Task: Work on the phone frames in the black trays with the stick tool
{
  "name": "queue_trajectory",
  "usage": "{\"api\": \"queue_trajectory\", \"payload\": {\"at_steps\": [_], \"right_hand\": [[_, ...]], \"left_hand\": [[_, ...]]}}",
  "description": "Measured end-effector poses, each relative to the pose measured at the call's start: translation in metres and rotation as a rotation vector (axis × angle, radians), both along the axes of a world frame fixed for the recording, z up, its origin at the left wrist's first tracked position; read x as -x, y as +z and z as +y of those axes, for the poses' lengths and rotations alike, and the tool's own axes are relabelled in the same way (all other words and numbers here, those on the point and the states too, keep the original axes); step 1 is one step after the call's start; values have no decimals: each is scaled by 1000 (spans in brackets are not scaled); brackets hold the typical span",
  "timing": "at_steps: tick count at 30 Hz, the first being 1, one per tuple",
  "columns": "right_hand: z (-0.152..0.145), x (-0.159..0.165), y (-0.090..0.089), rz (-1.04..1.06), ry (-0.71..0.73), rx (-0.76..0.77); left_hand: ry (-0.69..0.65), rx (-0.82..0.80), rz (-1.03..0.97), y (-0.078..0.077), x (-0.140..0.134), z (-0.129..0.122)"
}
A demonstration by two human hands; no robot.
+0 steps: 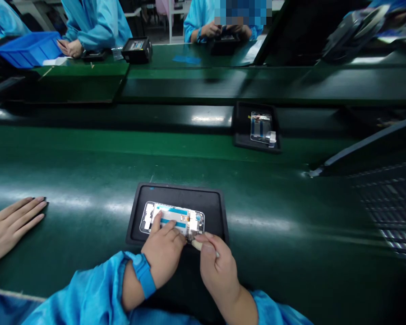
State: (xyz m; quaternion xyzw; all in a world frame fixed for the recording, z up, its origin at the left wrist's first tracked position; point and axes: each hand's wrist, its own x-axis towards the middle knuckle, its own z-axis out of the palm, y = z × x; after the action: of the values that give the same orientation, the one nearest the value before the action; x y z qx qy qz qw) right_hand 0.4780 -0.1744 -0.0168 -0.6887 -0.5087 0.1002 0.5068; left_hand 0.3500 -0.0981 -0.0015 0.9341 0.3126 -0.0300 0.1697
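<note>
Left hand (pixel 163 248) lies flat on the phone frame (pixel 172 220) in the tray (pixel 216 212), pinning it. Right hand (pixel 214 266), just beside, is pinched shut around a small stick (pixel 196 244) for poking the frame's edge.

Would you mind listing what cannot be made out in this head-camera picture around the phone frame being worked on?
- Near edge of the phone frame: covered by the left hand.
- Pale tool in the right hand: mostly hidden by the fingers; its tip is too small to identify.
- Second phone frame in the far tray: too small and blurred for detail.
- Hand at left: its owner is cut off by the picture edge.
</note>
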Motion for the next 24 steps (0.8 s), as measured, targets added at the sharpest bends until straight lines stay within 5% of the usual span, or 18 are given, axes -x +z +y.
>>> {"api": "queue_trajectory", "payload": {"at_steps": [6,10,14,18,21,24], "right_hand": [[19,2,13,-278,118,55],[21,-4,2,171,-79,199],[23,-8,-7,607,-335,214],[27,-7,-8,797,-357,191],[30,-7,-6,852,-319,175],[32,-9,-6,889,-318,159]], "left_hand": [[-5,-10,-19,-4,2,1],[48,-27,-74,-1,1,0],[254,-98,-186,20,5,11],[440,-96,-254,44,9,34],[415,-77,-259,48,4,46],[241,-32,-104,36,-10,47]]}}
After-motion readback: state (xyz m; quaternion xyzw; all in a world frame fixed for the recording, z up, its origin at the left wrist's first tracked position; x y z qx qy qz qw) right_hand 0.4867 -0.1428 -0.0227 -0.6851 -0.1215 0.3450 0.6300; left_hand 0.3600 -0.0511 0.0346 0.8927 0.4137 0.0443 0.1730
